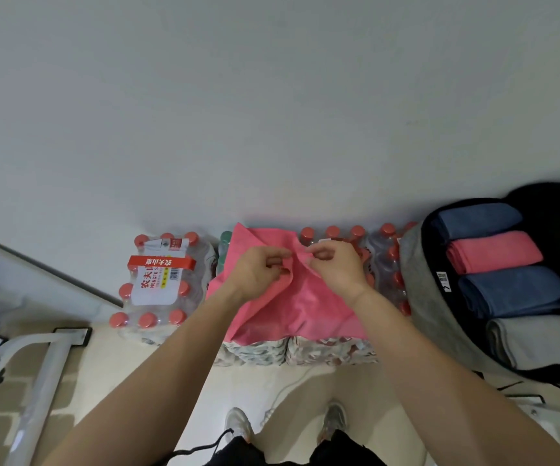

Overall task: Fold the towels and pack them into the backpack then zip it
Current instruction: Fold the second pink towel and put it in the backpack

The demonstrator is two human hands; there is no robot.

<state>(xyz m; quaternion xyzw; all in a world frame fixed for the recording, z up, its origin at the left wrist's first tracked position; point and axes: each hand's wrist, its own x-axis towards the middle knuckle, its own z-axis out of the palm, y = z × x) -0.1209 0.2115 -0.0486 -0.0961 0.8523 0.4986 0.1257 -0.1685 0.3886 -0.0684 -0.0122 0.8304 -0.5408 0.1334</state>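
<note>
Head view | left hand (260, 272), right hand (334, 265) pinch pink towel (292, 307) beneath them

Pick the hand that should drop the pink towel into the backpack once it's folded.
Probably right: right hand pinches the pink towel nearer the open backpack; left hand would cross over.

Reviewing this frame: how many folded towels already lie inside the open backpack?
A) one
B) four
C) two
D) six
B: the open backpack holds four folded towels in a row: a blue towel, a pink folded towel, a second blue towel and a grey towel.
</note>
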